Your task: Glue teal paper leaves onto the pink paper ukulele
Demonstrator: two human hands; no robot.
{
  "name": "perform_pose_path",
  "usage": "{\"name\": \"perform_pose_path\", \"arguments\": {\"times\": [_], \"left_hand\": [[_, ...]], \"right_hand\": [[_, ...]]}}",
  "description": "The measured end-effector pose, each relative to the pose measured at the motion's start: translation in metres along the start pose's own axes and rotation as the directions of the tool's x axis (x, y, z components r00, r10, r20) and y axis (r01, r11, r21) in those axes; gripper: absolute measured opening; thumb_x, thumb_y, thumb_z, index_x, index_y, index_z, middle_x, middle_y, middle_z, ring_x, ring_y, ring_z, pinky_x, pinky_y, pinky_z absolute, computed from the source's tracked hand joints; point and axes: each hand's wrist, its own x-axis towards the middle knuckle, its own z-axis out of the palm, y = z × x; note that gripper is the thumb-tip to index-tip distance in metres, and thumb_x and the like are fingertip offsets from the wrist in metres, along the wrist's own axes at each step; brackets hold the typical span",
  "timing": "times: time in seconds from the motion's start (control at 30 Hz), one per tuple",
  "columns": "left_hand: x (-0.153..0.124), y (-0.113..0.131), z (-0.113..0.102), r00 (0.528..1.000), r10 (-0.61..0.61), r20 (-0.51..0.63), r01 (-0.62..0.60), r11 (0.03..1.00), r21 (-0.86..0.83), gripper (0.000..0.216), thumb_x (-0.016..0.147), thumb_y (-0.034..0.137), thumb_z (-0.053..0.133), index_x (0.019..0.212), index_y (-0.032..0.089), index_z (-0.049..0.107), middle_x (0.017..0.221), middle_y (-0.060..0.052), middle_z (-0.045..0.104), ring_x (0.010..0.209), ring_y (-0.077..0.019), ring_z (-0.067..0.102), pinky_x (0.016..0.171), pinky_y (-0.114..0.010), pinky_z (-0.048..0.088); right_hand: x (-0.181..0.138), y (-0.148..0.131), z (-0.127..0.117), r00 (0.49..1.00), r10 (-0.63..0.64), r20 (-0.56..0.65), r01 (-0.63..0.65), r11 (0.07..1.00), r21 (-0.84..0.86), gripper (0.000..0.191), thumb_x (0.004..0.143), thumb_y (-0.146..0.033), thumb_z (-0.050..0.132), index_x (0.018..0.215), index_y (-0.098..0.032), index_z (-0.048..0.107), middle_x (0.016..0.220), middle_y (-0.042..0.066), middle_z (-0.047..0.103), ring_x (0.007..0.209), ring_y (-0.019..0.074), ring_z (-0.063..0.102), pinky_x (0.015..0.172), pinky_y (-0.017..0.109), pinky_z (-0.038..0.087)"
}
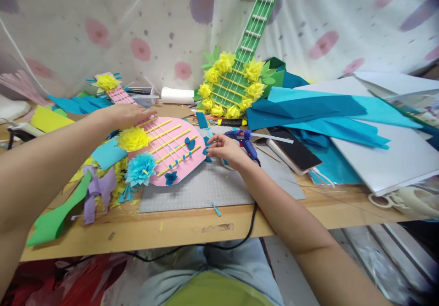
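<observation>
A pink paper guitar (pixel 174 153) with yellow stick strings lies across a grey cutting mat (pixel 212 187). It carries a yellow paper flower (pixel 133 138), a light blue paper flower (pixel 140 169) and small dark blue cut-outs. My left hand (pixel 125 114) lies flat on the guitar near its neck, fingers stretched out. My right hand (pixel 224 149) pinches a small dark blue paper piece (pixel 206 151) at the guitar's right edge. A blue glue gun (pixel 245 140) lies just behind that hand.
A green paper guitar (pixel 240 68) ringed with yellow flowers leans on the dotted backdrop. Blue paper sheets (pixel 308 109), a phone (pixel 295 150) and white boards (pixel 394 155) fill the right side. Paper scraps (pixel 92 187) pile at the left. The glue gun's black cord (pixel 252 223) hangs over the table's front edge.
</observation>
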Motion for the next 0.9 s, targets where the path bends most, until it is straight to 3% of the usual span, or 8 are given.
{"name": "perform_pose_path", "arguments": {"times": [0.07,0.37,0.57,0.63,0.73,0.8,0.87,0.9], "left_hand": [[0.009,0.000,0.000,0.994,-0.001,0.112,0.001,1.000,0.000,0.066,0.085,0.061,0.038,0.100,0.001,0.062,0.075,0.000,0.065,0.061,-0.0032,0.056,0.060,-0.012,0.037],[0.026,0.003,0.008,0.992,-0.106,0.069,0.116,0.980,-0.163,0.025,0.085,0.018,0.056,0.104,0.002,0.060,0.096,-0.004,0.069,0.079,-0.0043,0.056,0.075,-0.017,0.044],[0.019,-0.001,-0.009,0.980,-0.175,0.091,0.172,0.984,0.038,0.045,0.075,-0.002,0.053,0.120,0.003,0.054,0.124,-0.013,0.058,0.116,-0.0189,0.047,0.101,-0.051,0.034],[0.013,0.010,-0.018,0.980,-0.197,0.004,0.196,0.978,0.070,0.050,0.073,-0.001,0.055,0.123,0.002,0.052,0.127,-0.015,0.055,0.121,-0.0232,0.044,0.103,-0.056,0.027],[-0.001,0.050,-0.025,0.943,-0.228,-0.242,0.253,0.964,0.081,0.058,0.070,0.003,0.060,0.127,0.007,0.051,0.127,-0.014,0.054,0.118,-0.0248,0.045,0.104,-0.052,0.027],[-0.016,0.087,-0.022,0.885,-0.239,-0.400,0.288,0.955,0.067,0.048,0.073,0.011,0.062,0.120,0.010,0.055,0.117,-0.012,0.060,0.111,-0.0241,0.048,0.100,-0.046,0.032],[-0.033,0.122,-0.010,0.785,-0.303,-0.540,0.345,0.938,-0.024,0.020,0.083,0.024,0.054,0.097,0.013,0.062,0.091,-0.009,0.063,0.093,-0.0208,0.053,0.091,-0.040,0.038],[-0.042,0.137,-0.002,0.724,-0.352,-0.594,0.379,0.922,-0.084,0.018,0.086,0.029,0.049,0.085,0.016,0.061,0.081,-0.007,0.061,0.085,-0.0200,0.054,0.086,-0.038,0.040]], "right_hand": [[-0.003,-0.001,-0.001,1.000,-0.011,0.007,0.012,1.000,-0.025,0.026,0.059,-0.002,0.064,0.077,-0.018,0.053,0.058,-0.004,0.061,0.055,0.0085,0.059,0.056,0.021,0.048],[0.002,0.004,-0.007,0.997,-0.054,-0.056,0.048,0.995,-0.092,0.024,0.057,-0.008,0.066,0.075,-0.018,0.053,0.060,-0.004,0.060,0.058,0.0093,0.057,0.059,0.023,0.045],[-0.005,0.002,-0.002,0.972,-0.150,-0.179,0.126,0.982,-0.143,0.022,0.059,-0.014,0.067,0.075,-0.018,0.053,0.063,-0.005,0.057,0.060,0.0094,0.054,0.056,0.023,0.042],[-0.011,0.001,0.006,0.972,-0.144,-0.186,0.120,0.983,-0.135,0.021,0.059,-0.014,0.066,0.074,-0.018,0.052,0.063,-0.005,0.056,0.060,0.0093,0.054,0.054,0.022,0.042],[-0.019,0.004,0.025,0.983,-0.099,-0.152,0.079,0.988,-0.135,0.019,0.062,-0.014,0.065,0.073,-0.019,0.050,0.062,-0.005,0.056,0.057,0.0093,0.054,0.048,0.020,0.040],[-0.022,0.008,0.038,0.992,-0.069,-0.110,0.053,0.988,-0.144,0.018,0.065,-0.013,0.063,0.074,-0.019,0.050,0.062,-0.005,0.056,0.055,0.0092,0.055,0.044,0.019,0.038],[-0.023,0.013,0.050,0.994,-0.049,-0.093,0.033,0.987,-0.160,0.017,0.067,-0.012,0.062,0.075,-0.019,0.049,0.061,-0.006,0.056,0.052,0.0083,0.055,0.042,0.018,0.038],[-0.022,0.015,0.055,0.995,-0.042,-0.094,0.025,0.985,-0.173,0.017,0.068,-0.011,0.062,0.075,-0.019,0.048,0.060,-0.006,0.055,0.050,0.0079,0.054,0.042,0.017,0.038]]}}
